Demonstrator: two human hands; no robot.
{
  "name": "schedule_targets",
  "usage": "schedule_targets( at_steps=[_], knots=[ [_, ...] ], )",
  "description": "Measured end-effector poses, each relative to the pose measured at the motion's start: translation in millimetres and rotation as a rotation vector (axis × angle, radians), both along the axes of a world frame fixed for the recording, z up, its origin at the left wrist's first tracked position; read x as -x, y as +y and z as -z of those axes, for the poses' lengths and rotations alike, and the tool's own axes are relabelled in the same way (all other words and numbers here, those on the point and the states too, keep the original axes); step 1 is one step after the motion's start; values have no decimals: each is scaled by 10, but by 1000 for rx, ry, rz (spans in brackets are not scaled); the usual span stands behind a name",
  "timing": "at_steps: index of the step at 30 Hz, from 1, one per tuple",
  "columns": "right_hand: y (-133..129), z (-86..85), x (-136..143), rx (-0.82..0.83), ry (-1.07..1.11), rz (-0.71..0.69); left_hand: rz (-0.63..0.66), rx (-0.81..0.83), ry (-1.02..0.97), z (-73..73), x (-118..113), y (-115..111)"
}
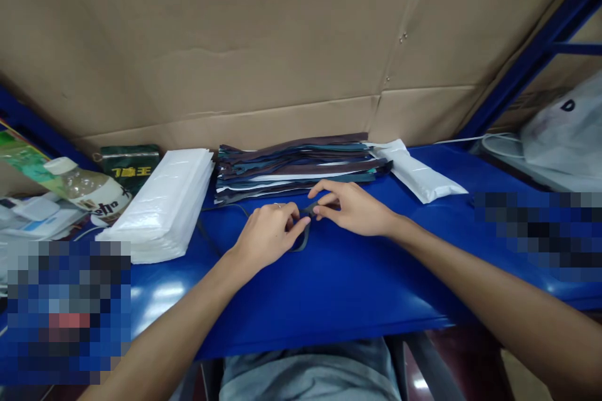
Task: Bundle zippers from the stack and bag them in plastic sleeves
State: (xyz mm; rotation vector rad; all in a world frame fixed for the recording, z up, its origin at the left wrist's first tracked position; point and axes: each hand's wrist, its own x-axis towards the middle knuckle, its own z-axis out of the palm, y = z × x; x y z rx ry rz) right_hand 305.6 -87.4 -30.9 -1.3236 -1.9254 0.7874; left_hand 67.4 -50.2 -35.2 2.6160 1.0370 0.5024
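Note:
My left hand and my right hand meet over the middle of the blue table. Between their fingertips is a small dark strip, pinched from both sides; its exact kind is too small to make out. Part of a dark loop hangs or lies just below the left fingers. Behind the hands lies a pile of long dark fabric strips, brown, teal and black, with white pieces among them. A thin dark line runs across the table left of my left hand.
On the left stand a stack of white padded sleeves, a bottle and a dark green pouch. A white packet lies right of the pile. Cardboard walls the back. A plastic bag sits far right.

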Motion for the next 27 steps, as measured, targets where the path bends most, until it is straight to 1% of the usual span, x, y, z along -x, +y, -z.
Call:
schedule_targets(
  at_steps=[4,6,8,12,16,19,21,23,25,27],
  knots=[
    [-21,-34,68,-51,-25,-40,-1,44,-5,15,-1,29],
    [-23,-46,85,-69,4,-72,0,31,-1,10,-9,20],
    [-20,-47,96,-90,36,-75,-7,4,8,-1,-19,6],
    [-2,-8,110,-119,107,-36,-32,-24,19,-32,-32,-18],
    [9,39,138,-86,156,8,-44,-59,20,-77,-48,-40],
    [19,28,125,-83,170,42,-93,-103,47,-135,-46,-33],
    [35,-15,57,-119,156,80,-140,-121,53,-181,-16,1],
    [61,-77,-79,-153,102,124,-196,-124,51,-227,47,65],
    [98,-136,-284,-157,13,162,-267,-116,59,-267,144,152],
    [143,-165,-548,-121,-101,200,-326,-111,76,-308,270,253]
  ],
)
